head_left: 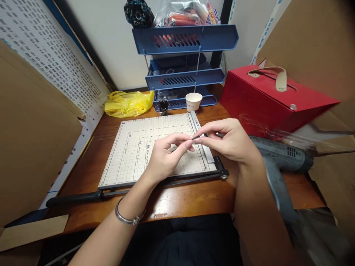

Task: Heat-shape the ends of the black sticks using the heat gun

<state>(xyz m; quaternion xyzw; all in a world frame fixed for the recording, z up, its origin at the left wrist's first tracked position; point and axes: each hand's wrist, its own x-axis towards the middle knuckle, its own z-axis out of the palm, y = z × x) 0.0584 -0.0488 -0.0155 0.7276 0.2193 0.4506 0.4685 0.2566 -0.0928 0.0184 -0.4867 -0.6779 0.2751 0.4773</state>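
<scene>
Both my hands meet above the right part of a grey paper cutter board [133, 147] that lies on the wooden desk [194, 199]. My left hand [169, 153], with a silver bracelet on its wrist, pinches one end of a small thin dark object [197, 137]. My right hand [227, 140] pinches the other end, fingers curled. The object is too small to name. The cutter's black handle [74, 198] lies along the desk's front edge.
A blue three-tier tray rack [185, 40] stands at the back with a white paper cup [193, 101] and a yellow plastic bag [129, 103] beside it. A red box [271, 99] and a grey heat gun [280, 155] are on the right. Cardboard panels flank both sides.
</scene>
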